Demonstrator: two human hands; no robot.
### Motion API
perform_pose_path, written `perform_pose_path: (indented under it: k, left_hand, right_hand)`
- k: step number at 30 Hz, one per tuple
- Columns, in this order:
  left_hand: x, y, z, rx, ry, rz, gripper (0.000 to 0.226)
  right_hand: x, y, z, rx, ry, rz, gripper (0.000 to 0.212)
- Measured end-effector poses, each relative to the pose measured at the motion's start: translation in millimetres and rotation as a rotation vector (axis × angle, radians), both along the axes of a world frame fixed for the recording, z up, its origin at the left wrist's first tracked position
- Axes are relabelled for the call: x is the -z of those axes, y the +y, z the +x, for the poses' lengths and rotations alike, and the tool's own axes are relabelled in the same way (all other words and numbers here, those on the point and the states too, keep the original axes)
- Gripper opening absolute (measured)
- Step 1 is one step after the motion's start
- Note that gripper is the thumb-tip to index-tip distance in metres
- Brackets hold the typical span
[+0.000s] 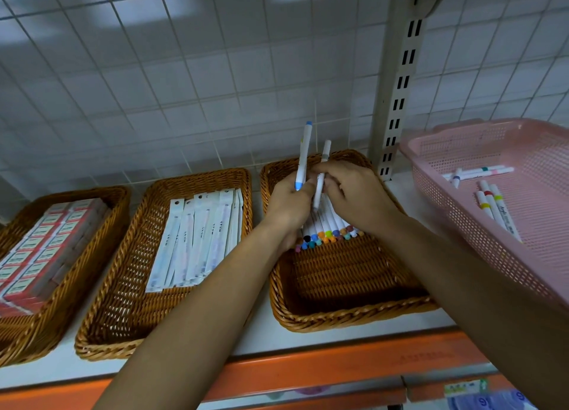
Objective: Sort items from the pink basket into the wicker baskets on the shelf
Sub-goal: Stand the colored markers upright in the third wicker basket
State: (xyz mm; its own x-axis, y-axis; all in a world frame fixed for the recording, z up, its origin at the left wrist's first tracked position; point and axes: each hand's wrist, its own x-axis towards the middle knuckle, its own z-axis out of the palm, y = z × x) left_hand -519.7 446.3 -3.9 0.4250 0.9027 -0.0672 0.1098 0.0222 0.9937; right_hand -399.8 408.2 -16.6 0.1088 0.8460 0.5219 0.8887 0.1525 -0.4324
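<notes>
Over our wicker basket (338, 320) and its marker row (331, 231), our left hand (288, 204) curls round a blue-capped marker (303, 157). Our right hand (354, 194) pinches a grey-banded marker (321, 175). Held this close together, one could slip and scatter the row. At two o'clock the pink basket (431, 151) holds more; our forearm might nudge it.

Dim bluish light; wide-angle bending at edges; lower-right corner blurred; soft shadows on tiles.

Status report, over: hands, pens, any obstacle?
Left hand grips blue-capped pen. Right hand pinches second pen, over right wicker basket. More pens in pink basket. Nothing blocking.
</notes>
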Motion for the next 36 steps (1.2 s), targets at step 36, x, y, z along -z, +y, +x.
perform_pose_path:
  k: [36]
  left_hand:
    - [-2.9,-3.6,0.9,-0.046,-0.100,0.007,0.026]
  right_hand:
    - [-0.8,-2.7,-5.7,-0.020,-0.129,0.089,0.024]
